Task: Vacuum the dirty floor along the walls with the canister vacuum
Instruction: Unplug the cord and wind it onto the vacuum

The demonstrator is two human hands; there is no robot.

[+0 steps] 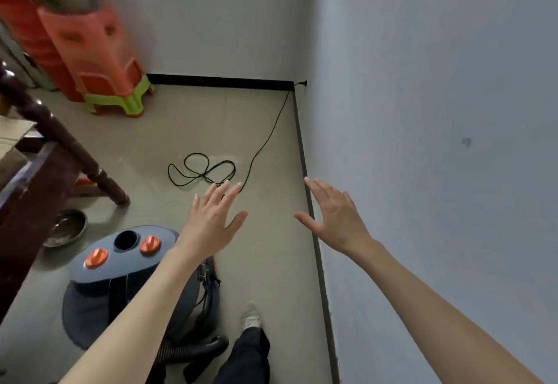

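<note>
The grey canister vacuum (120, 275) with two orange knobs stands on the floor at the lower left, partly behind my left forearm. Its black hose (193, 350) lies curled at its base near my foot. The black power cord (262, 142) runs from a wall plug (302, 83) in the corner and loops on the floor (265, 263). My left hand (211, 220) hovers above the floor with fingers spread, holding nothing. My right hand (335, 217) is likewise spread and empty, close to the right wall's black baseboard (314, 232).
A stack of orange and green plastic stools (99, 60) stands by the back wall, with metal pots on top. A dark wooden table leg (69, 145) and a metal bowl (65, 228) are at the left. White walls meet in the far corner.
</note>
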